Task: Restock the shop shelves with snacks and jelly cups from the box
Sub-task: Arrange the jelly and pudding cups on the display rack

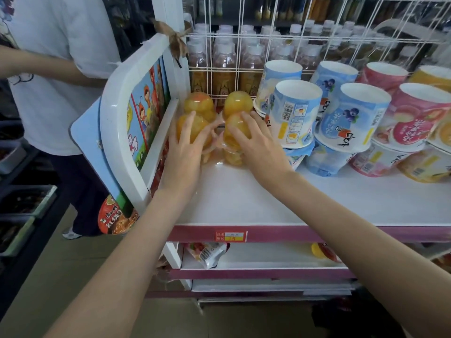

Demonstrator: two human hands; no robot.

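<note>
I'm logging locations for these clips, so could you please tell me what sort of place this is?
Most likely a small shop or convenience store: a price tag on the shelf edge, stacked jelly cups on display, and rows of bottled drinks behind a wire rack.

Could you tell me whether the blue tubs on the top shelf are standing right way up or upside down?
Upside down, at least the upper ones: the front blue tub shows its narrow white base on top, widens downward, and its printing is inverted.
</note>
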